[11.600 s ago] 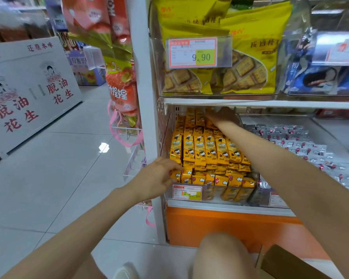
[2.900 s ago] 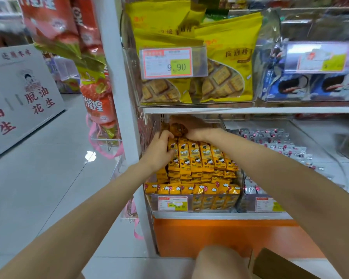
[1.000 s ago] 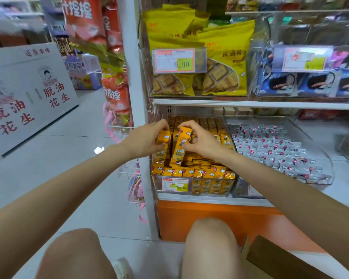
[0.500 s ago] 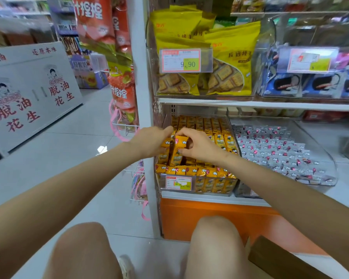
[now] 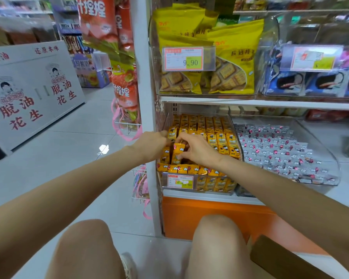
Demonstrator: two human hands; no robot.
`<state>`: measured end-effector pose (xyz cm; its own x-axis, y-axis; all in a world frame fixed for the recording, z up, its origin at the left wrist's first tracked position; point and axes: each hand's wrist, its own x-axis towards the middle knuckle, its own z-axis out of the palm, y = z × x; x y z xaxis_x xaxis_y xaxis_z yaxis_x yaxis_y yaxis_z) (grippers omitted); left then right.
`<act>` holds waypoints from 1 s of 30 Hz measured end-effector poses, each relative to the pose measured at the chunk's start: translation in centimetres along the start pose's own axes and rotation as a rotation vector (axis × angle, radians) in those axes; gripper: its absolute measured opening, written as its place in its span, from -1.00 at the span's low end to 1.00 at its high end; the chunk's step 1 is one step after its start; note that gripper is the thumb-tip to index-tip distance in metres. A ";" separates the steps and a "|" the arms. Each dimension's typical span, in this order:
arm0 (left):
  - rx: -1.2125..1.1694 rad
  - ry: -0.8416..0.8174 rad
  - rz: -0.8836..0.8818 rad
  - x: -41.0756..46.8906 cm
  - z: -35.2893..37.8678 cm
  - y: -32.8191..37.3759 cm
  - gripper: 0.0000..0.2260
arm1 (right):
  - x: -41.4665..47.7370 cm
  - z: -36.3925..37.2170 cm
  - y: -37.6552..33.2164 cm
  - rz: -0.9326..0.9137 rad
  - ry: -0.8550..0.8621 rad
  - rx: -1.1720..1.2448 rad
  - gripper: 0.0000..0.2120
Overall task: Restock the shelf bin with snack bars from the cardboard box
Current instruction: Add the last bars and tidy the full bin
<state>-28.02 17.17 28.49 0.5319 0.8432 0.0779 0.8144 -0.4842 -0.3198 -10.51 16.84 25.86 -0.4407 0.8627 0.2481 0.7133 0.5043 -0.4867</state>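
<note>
The person is filling the shelf bin with orange snack bars, and it looks almost full. The right hand has its grip pinched on one bar, standing it up near the bin's front left. The left hand rests on the bars by the bin's left wall. Its fingertips are hidden, so I cannot tell its grip. Next, I think, the bar needs pushing down into its gap. Then a hand can reach for the cardboard box on the floor, below and right of the bin.

Glossy film on the snack bar in the pinch. Around it, clear shiny plastic of the shelf bin. Well below, smooth glossy floor tiles and matt cardboard box.
</note>
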 end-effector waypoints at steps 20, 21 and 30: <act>-0.087 0.035 -0.026 -1.2 0.8 0.2 -0.72 | 1.1 0.3 -0.6 -0.015 0.016 -0.174 -0.83; -0.127 0.062 -0.033 -1.3 0.8 0.4 -0.73 | 1.1 0.2 -0.6 -0.011 0.023 -0.176 -0.83; -0.114 0.045 -0.014 -1.4 1.5 0.8 -0.73 | 0.7 0.3 0.3 -0.028 -0.011 -0.287 -0.83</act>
<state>-28.45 15.91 26.74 0.5279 0.8401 0.1245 0.8417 -0.4980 -0.2089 -10.79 17.56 25.67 -0.4669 0.8489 0.2479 0.8253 0.5189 -0.2226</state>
